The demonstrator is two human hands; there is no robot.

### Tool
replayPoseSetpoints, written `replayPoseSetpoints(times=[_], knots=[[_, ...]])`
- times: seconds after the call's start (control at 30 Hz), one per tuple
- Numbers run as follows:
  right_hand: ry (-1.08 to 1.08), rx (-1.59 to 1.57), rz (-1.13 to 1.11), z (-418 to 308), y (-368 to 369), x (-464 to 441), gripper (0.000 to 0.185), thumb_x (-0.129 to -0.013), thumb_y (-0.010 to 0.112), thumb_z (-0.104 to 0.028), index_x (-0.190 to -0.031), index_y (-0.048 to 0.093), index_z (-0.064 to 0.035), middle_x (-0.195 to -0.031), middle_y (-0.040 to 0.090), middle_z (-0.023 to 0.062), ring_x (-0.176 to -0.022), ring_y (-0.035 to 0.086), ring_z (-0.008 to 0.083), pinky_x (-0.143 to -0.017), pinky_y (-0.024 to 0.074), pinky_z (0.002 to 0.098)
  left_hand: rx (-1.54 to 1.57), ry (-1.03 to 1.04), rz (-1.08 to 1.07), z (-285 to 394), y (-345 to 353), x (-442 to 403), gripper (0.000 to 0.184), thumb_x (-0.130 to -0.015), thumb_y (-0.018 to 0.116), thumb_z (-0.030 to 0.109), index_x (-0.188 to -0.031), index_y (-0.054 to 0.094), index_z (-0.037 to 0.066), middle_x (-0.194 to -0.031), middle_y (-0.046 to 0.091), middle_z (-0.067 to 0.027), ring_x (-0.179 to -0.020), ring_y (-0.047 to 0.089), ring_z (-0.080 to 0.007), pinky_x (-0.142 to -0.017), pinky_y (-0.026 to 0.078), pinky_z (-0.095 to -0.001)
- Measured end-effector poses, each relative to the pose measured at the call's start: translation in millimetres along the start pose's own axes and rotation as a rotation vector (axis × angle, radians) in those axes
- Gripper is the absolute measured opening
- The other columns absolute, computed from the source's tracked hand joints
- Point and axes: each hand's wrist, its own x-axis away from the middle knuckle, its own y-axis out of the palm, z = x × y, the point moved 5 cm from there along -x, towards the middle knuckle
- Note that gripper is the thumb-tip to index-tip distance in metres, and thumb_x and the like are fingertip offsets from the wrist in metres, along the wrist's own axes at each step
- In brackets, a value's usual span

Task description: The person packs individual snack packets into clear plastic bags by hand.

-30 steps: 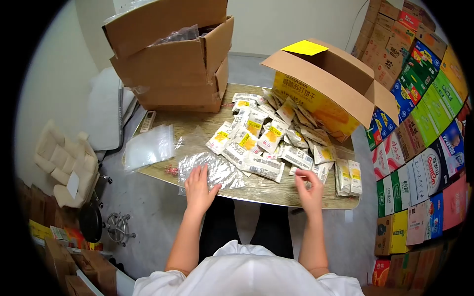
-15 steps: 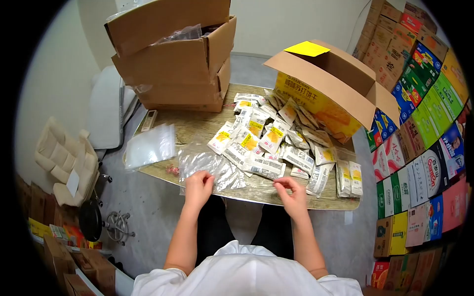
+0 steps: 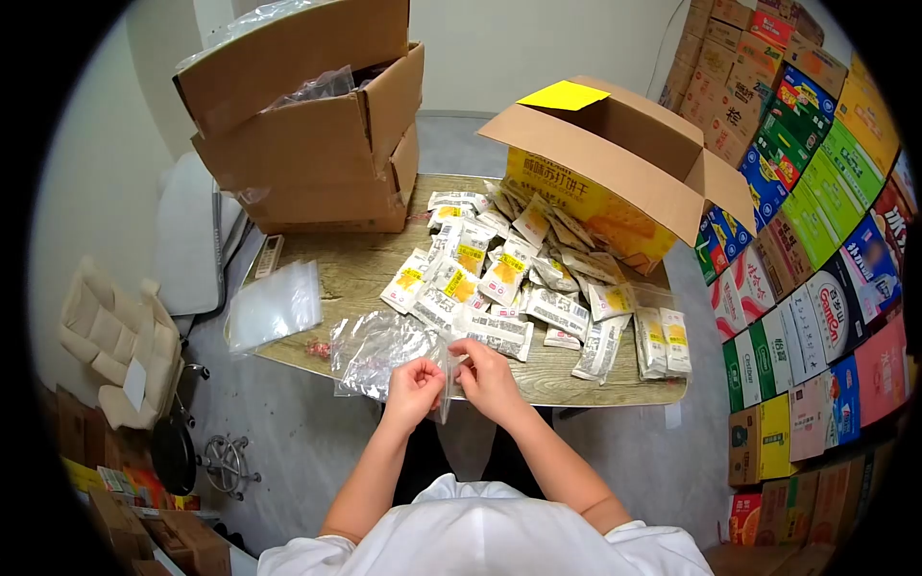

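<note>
A crinkled clear plastic bag (image 3: 375,336) lies at the table's front edge. My left hand (image 3: 413,394) is closed in a pinch on the bag's near right part. Close beside it, my right hand (image 3: 485,381) has thumb and finger bent around the bag's upright right edge, which shows between the two hands. Just beyond them is a heap of small white-and-yellow snack packets (image 3: 499,274). Two packets (image 3: 663,343) in clear wrapping lie side by side at the table's right front corner.
Stacked brown cartons (image 3: 298,154) stand at the back left, and an open yellow cracker carton (image 3: 586,197) at the back right. Flat clear bags (image 3: 279,305) and a remote control (image 3: 270,256) lie on the left. Colourful boxes (image 3: 816,240) line the right wall.
My right hand has moved left to the bag, beside my left hand. My left hand has shifted slightly right, and the bag's right edge is now raised between them. The view has shifted a little.
</note>
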Motion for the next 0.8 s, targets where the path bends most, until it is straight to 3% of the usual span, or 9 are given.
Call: replayPoseSetpoints(times=[0.13, 0.27, 0.33, 0.4, 0.47, 0.53, 0.57, 0.67, 0.8], knots=[[-0.148, 0.124, 0.009, 4.2, -0.2, -8.2, 0.02, -0.079, 0.054, 0.004, -0.098, 0.06, 0.0001, -0.083, 0.064, 0.0118, -0.071, 0.066, 0.0209, -0.064, 0.0515, 0.0323, 0.103, -0.009, -0.026, -3.3, -1.2, 1.2, 0.009, -0.085, 0.056, 0.004, -0.077, 0.055, 0.007, -0.065, 0.053, 0.0038, -0.05, 0.046, -0.0024, -0.044, 0.034, -0.0185], [-0.005, -0.052, -0.06, -13.5, -0.8, -10.9, 0.011, -0.084, 0.057, -0.007, -0.093, 0.061, -0.0003, -0.074, 0.061, 0.0115, -0.063, 0.06, 0.0199, -0.06, 0.0474, 0.0308, 0.221, 0.035, 0.042, -0.9, 0.0, -1.0, 0.014, -0.088, 0.055, 0.007, -0.075, 0.052, 0.008, -0.063, 0.047, 0.0063, -0.052, 0.04, -0.0019, -0.047, 0.031, -0.0182], [0.096, -0.129, -0.143, -16.6, 3.2, -10.3, 0.012, -0.086, 0.058, -0.01, -0.09, 0.062, -0.0001, -0.072, 0.06, 0.0114, -0.061, 0.058, 0.0196, -0.058, 0.046, 0.0297, 0.042, 0.227, 0.188, 0.1, -3.1, -4.0, 0.015, -0.089, 0.053, 0.004, -0.075, 0.052, 0.004, -0.06, 0.048, 0.004, -0.052, 0.041, -0.0017, -0.045, 0.031, -0.0201], [-0.014, 0.023, -0.168, -17.0, 7.9, -9.7, 0.014, -0.086, 0.059, -0.014, -0.084, 0.061, -0.0009, -0.071, 0.06, 0.0149, -0.065, 0.06, 0.03, -0.062, 0.0481, 0.0354, -0.024, 0.306, 0.236, 2.0, -1.1, -0.9, 0.017, -0.091, 0.053, 0.006, -0.075, 0.051, 0.003, -0.06, 0.046, 0.0053, -0.054, 0.037, -0.001, -0.046, 0.029, -0.0202], [-0.017, 0.057, -0.169, -14.3, 5.8, -8.6, 0.013, -0.082, 0.061, -0.013, -0.08, 0.06, -0.0001, -0.07, 0.058, 0.0144, -0.064, 0.059, 0.0285, -0.062, 0.0481, 0.0353, -0.052, 0.306, 0.305, 8.7, -2.8, 5.3, 0.017, -0.092, 0.053, 0.006, -0.076, 0.05, 0.003, -0.06, 0.045, 0.006, -0.053, 0.037, -0.0008, -0.046, 0.029, -0.0199], [0.015, 0.096, -0.13, -9.4, 1.3, -5.4, 0.011, -0.078, 0.063, -0.009, -0.081, 0.061, 0.0008, -0.07, 0.058, 0.0103, -0.062, 0.058, 0.0186, -0.059, 0.047, 0.0292, -0.033, 0.302, 0.295, 12.4, -4.0, 9.7, 0.017, -0.092, 0.053, 0.006, -0.075, 0.05, 0.003, -0.06, 0.045, 0.0061, -0.053, 0.037, -0.0007, -0.046, 0.029, -0.0199], [0.029, 0.074, -0.136, -5.4, 0.6, -5.0, 0.011, -0.073, 0.061, -0.004, -0.083, 0.06, 0.0009, -0.073, 0.06, 0.0099, -0.063, 0.059, 0.0183, -0.061, 0.0483, 0.0296, -0.015, 0.3, 0.283, 14.5, -4.4, 11.8, 0.017, -0.092, 0.053, 0.006, -0.075, 0.049, 0.003, -0.059, 0.044, 0.0063, -0.053, 0.036, -0.0005, -0.046, 0.028, -0.0199], [-0.006, 0.031, -0.115, 2.9, 1.1, -6.5, 0.014, -0.072, 0.059, -0.002, -0.085, 0.059, 0.0009, -0.075, 0.062, 0.0086, -0.063, 0.059, 0.0153, -0.059, 0.0482, 0.0288, -0.021, 0.269, 0.216, 22.6, -2.4, 18.1, 0.017, -0.091, 0.053, 0.005, -0.075, 0.049, 0.004, -0.059, 0.043, 0.0065, -0.053, 0.036, -0.0002, -0.046, 0.028, -0.0199], [0.118, -0.035, -0.086, 9.1, -8.3, -9.8, 0.014, -0.071, 0.055, 0.0, -0.084, 0.059, 0.001, -0.077, 0.062, 0.0148, -0.065, 0.061, 0.0252, -0.063, 0.0489, 0.0328, 0.008, 0.313, 0.243, 24.0, -14.1, 23.1, 0.017, -0.091, 0.053, 0.004, -0.074, 0.048, 0.004, -0.059, 0.042, 0.0069, -0.053, 0.036, -0.0001, -0.045, 0.028, -0.0199]])
